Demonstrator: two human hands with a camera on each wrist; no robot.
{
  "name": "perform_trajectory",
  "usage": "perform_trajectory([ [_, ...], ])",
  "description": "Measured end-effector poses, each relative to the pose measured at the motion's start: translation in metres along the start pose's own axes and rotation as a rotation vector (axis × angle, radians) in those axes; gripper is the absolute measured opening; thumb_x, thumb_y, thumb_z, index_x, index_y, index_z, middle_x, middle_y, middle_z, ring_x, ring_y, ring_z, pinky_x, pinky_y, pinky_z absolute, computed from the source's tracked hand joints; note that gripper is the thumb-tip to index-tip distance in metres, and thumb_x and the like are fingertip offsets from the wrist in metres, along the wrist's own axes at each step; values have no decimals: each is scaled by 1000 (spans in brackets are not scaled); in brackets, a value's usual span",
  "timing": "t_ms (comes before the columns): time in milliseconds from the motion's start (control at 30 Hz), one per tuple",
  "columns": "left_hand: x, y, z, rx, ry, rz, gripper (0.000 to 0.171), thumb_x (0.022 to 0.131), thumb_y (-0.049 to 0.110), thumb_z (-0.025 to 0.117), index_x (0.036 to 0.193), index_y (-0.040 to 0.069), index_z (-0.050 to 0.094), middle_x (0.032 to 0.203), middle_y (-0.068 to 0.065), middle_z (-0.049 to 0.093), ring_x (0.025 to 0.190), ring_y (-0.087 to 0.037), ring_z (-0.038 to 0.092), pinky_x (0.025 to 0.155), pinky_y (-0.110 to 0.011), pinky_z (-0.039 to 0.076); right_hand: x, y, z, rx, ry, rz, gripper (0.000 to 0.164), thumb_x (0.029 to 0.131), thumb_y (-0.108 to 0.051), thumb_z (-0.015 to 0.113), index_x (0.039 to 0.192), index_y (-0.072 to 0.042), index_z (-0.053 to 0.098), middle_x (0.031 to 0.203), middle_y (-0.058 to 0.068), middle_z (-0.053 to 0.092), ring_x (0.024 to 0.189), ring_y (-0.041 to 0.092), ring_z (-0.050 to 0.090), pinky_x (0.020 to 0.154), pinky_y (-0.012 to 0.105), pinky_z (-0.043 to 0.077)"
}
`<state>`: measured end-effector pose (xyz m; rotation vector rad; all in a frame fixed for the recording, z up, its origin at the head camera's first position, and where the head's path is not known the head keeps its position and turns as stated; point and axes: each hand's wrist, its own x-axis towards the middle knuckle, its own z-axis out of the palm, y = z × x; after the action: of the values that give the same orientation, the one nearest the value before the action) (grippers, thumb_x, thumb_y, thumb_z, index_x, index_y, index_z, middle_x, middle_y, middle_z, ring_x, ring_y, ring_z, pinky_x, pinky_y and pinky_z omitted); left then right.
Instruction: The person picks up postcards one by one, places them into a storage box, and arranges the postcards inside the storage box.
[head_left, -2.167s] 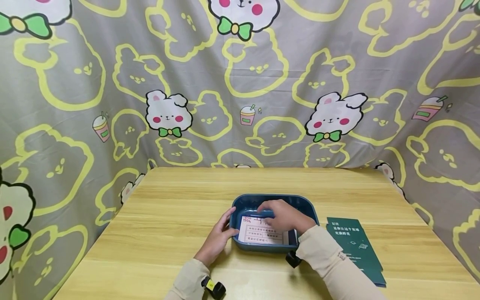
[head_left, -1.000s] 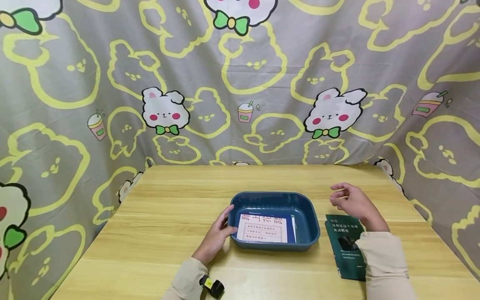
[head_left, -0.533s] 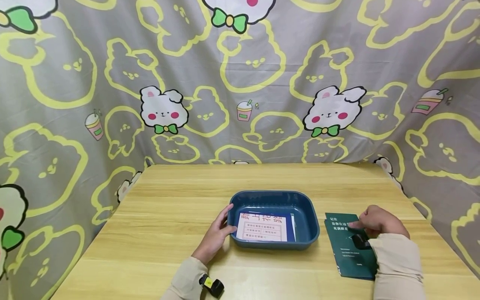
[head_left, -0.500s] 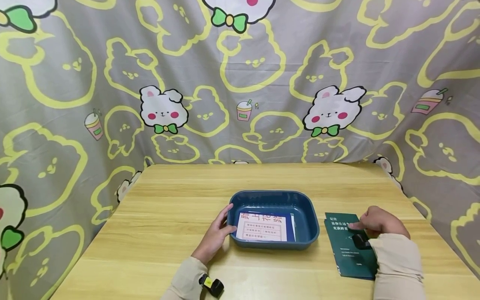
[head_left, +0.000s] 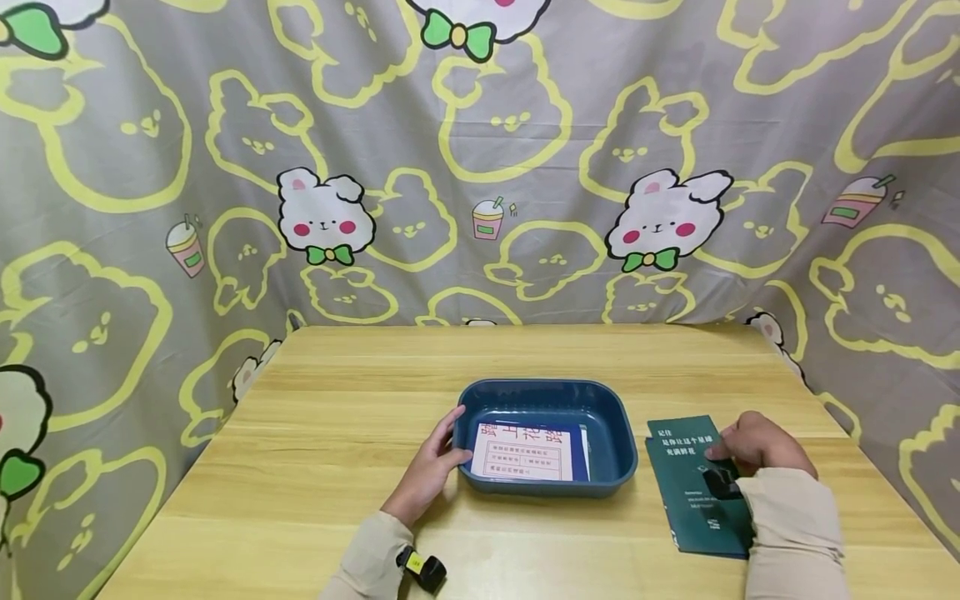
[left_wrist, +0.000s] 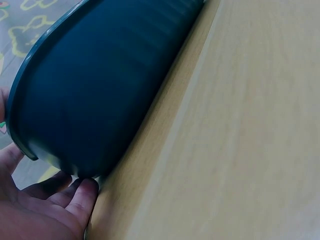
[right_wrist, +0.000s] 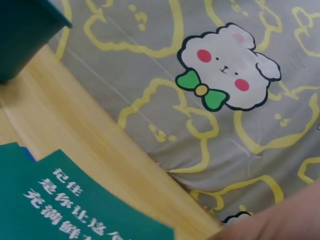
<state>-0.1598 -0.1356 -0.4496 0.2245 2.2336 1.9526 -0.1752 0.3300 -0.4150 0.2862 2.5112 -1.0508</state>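
My left hand (head_left: 423, 475) grips the left end of a dark blue plastic bin (head_left: 626, 462), with the thumb at the rim and fingers against the outer wall. In the left wrist view those fingers (left_wrist: 85, 195) reach under the bin's curved end. Inside the bin lies a pale card (head_left: 521, 458) with red characters, on top of blue and white-edged cards. To the right, my right hand (head_left: 761, 446) pinches the right edge of a green card (head_left: 682, 467) with white characters. Its far end is raised and turned slightly off the green cards underneath.
The wooden table (head_left: 315, 467) extends around the bin to both sides. A grey curtain (head_left: 420, 125) with yellow outlines and rabbit faces hangs behind and at the sides. A small black camera (head_left: 423, 571) is strapped to the left wrist, another to the right.
My right hand has come out of the bin, moved right to the green cards and pinched the top one, whose far end has lifted and shifted. The left hand has stayed on the bin.
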Motion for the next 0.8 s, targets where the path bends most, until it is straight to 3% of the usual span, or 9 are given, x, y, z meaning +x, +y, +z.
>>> perform_trajectory([
  [167, 0, -1, 0, -2, 2, -11, 64, 89, 5, 54, 146, 27, 33, 154, -22, 20, 136, -44, 25, 110, -61, 23, 0, 0, 0, 72, 31, -55, 18, 86, -5, 63, 81, 2, 47, 73, 9, 51, 61, 19, 53, 54, 30, 46],
  [300, 0, 0, 0, -5, 3, 2, 65, 89, 4, 54, 147, 24, 33, 153, -24, 22, 136, -44, 26, 110, -61, 24, 2, -2, 1, 106, 67, -99, 34, 87, -3, 58, 107, 12, 35, 87, 21, 50, 67, 22, 57, 57, 33, 52],
  [367, -1, 1, 0, -4, -1, 13, 65, 89, 4, 54, 147, 22, 32, 153, -26, 22, 135, -45, 26, 110, -61, 24, 4, -3, 3, 124, 80, -110, 38, 88, -2, 54, 113, 15, 31, 91, 24, 50, 71, 24, 56, 58, 33, 51],
  [633, -1, 3, 1, -12, -5, 9, 64, 90, 5, 54, 147, 23, 31, 154, -25, 20, 137, -44, 24, 110, -61, 24, 9, -4, -1, 163, 144, -119, 44, 87, -4, 49, 120, 18, 31, 105, 28, 42, 90, 34, 45, 69, 34, 42],
  [800, -1, 3, 1, -15, -11, 3, 64, 90, 5, 53, 147, 24, 31, 154, -25, 19, 137, -44, 23, 110, -61, 24, 7, -6, -1, 216, 147, -144, 46, 91, -9, 46, 126, 18, 32, 97, 19, 54, 77, 24, 56, 62, 31, 50],
])
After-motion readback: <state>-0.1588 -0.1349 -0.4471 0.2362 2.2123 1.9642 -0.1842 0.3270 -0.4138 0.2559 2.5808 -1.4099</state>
